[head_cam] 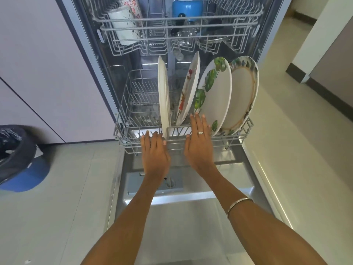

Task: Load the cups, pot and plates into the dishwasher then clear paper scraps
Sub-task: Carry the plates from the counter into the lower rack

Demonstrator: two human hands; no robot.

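The dishwasher stands open with its lower rack (pixel 246 131) pulled out over the door (pixel 191 196). Several plates stand upright in it: a plain white plate (pixel 163 96), a red-flowered plate (pixel 189 88), a green-leaf plate (pixel 215 96) and a brown-rimmed plate (pixel 242 92). My left hand (pixel 154 152) lies flat on the rack's front rail, fingers extended. My right hand (pixel 199 142) rests on the front rail too, fingertips touching the lower edge of the green-leaf plate. The upper rack (pixel 248 25) holds patterned white cups (pixel 124 25), a blue pot (pixel 187 8) and glasses.
Pale cabinet fronts (pixel 47 73) rise to the left of the machine. A dark bin with a blue base (pixel 17 159) sits on the tiled floor at the left. A wall corner with dark skirting (pixel 298 71) is at the right.
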